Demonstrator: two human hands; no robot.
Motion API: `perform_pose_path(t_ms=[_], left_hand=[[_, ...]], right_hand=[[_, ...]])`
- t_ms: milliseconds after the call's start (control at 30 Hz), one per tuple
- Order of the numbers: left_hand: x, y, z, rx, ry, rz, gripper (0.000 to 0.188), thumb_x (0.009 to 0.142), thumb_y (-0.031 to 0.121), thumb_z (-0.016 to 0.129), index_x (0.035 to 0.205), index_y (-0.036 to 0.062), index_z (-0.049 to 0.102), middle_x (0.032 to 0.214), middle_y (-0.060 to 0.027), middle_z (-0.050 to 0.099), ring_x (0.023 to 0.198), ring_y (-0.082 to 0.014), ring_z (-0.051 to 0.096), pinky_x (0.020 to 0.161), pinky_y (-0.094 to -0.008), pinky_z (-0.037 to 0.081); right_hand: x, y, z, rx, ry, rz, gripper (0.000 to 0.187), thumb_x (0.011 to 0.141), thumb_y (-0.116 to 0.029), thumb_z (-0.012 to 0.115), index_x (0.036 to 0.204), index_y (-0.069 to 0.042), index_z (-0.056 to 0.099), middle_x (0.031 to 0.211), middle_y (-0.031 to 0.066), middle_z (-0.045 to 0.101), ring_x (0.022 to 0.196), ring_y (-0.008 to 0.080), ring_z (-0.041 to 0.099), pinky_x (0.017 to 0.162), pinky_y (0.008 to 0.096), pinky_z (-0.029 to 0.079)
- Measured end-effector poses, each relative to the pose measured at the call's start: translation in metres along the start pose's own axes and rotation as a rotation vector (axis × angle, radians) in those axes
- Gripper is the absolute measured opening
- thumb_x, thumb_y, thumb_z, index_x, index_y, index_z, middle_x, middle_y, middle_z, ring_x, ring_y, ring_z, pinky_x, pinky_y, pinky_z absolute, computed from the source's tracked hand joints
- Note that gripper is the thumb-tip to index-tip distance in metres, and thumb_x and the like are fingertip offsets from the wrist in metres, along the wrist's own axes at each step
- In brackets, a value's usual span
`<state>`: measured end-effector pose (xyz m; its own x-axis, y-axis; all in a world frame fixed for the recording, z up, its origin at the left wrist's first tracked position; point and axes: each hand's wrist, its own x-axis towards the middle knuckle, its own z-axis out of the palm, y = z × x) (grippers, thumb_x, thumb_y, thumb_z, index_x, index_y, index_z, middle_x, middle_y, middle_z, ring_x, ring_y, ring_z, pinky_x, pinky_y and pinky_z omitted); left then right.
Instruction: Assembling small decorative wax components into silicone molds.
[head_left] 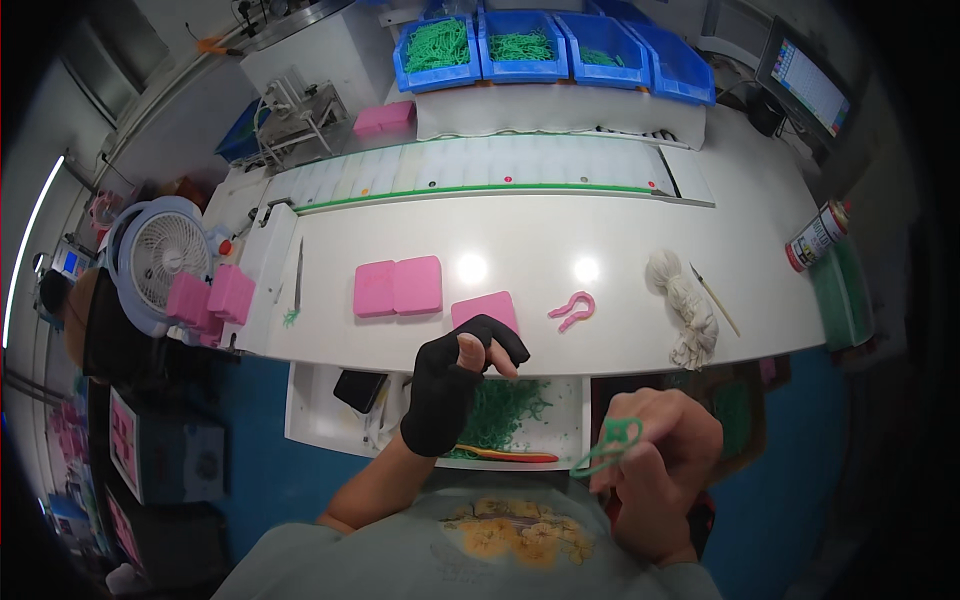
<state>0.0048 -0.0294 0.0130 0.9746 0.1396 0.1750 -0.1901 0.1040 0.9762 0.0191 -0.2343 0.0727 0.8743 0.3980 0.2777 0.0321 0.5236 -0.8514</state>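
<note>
My left hand (462, 375) wears a black fingerless glove and hovers at the white table's (620, 330) front edge, fingers curled, holding nothing that I can see; it partly covers a pink block (484, 306). My right hand (660, 450) is bare, close to my chest, and pinches a small green plastic ring-shaped part (612, 442). A pink hook-shaped part (572, 310) lies on the table beyond the hands. Below the table edge an open drawer (320, 420) holds a heap of green parts (510, 405) and an orange-red tool (505, 455).
Two pink blocks (397, 287) lie side by side left of centre. A white rag bundle (685, 300) and a thin stick (715, 298) lie right. A spray can (817, 236), blue bins of green parts (520, 45), a fan (160, 260), a monitor (808, 80) surround.
</note>
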Motion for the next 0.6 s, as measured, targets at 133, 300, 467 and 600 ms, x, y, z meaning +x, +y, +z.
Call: perform_pose_path(t_ms=[133,300,467,600], left_hand=[[-0.006,0.014,0.005,-0.037,-0.035,0.065,0.068,0.097,0.056,0.035,0.08,-0.0033,0.063,0.088,-0.0118,0.061,0.083,-0.0184,0.057,0.079,-0.0318,0.043],[-0.008,0.012,0.002,-0.229,-0.015,0.118,0.052,0.093,0.045,0.058,0.105,-0.0052,0.063,0.099,-0.0097,0.06,0.088,-0.0149,0.057,0.082,-0.0297,0.046],[-0.007,0.003,0.002,-0.018,0.049,-0.055,0.027,0.089,0.018,0.067,0.108,-0.0014,0.065,0.099,-0.0056,0.062,0.089,-0.0112,0.057,0.082,-0.027,0.047],[-0.006,-0.003,0.002,0.17,0.117,-0.107,0.019,0.089,0.009,0.067,0.106,0.0006,0.067,0.092,-0.0034,0.066,0.083,-0.0092,0.059,0.076,-0.0248,0.05]], right_hand=[[0.016,-0.024,-0.015,0.183,-0.672,0.065,0.021,0.085,-0.012,0.072,0.092,0.004,0.061,0.061,0.012,0.061,0.051,0.0163,0.057,0.053,0.0366,0.054],[0.016,0.023,-0.002,-0.311,-0.04,-0.086,0.008,0.082,0.005,0.069,0.081,0.005,0.061,0.071,0.0093,0.063,0.062,0.0117,0.06,0.051,0.0248,0.047],[0.018,0.094,-0.021,-0.398,0.113,0.006,0.008,0.089,-0.002,0.064,0.083,0.004,0.063,0.072,0.0057,0.064,0.061,0.007,0.06,0.053,0.0194,0.049],[0.015,0.11,-0.025,-0.513,0.1,-0.02,0.006,0.086,-0.003,0.067,0.085,0.002,0.064,0.072,0.0065,0.064,0.06,0.0092,0.061,0.054,0.0221,0.05]])
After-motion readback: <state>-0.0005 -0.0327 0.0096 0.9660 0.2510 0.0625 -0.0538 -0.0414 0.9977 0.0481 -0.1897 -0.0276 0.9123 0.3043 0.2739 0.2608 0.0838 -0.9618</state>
